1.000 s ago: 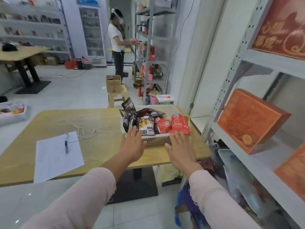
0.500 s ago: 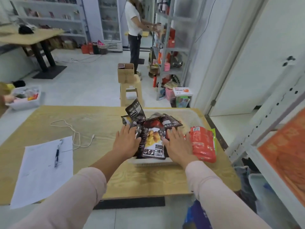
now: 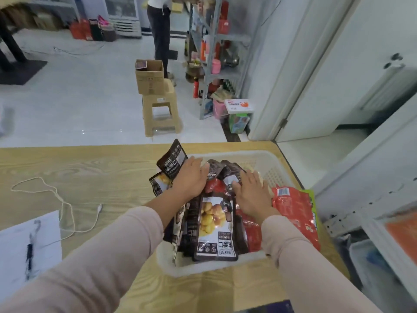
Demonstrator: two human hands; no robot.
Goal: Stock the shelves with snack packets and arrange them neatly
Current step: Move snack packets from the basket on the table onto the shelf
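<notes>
We note left hand (image 3: pixel 190 177) and right hand (image 3: pixel 250 195) lying flat, fingers straight, gripping nothing, flanking the dark snack packets (image 3: pixel 214 227) bunched in the basket (image 3: pixel 203 268) on the table (image 3: pixel 90 172), their long axes running away from us, both hands equally near.

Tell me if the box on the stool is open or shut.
Open. The box on the stool has its top flaps standing up, and its inside shows between them.
</notes>
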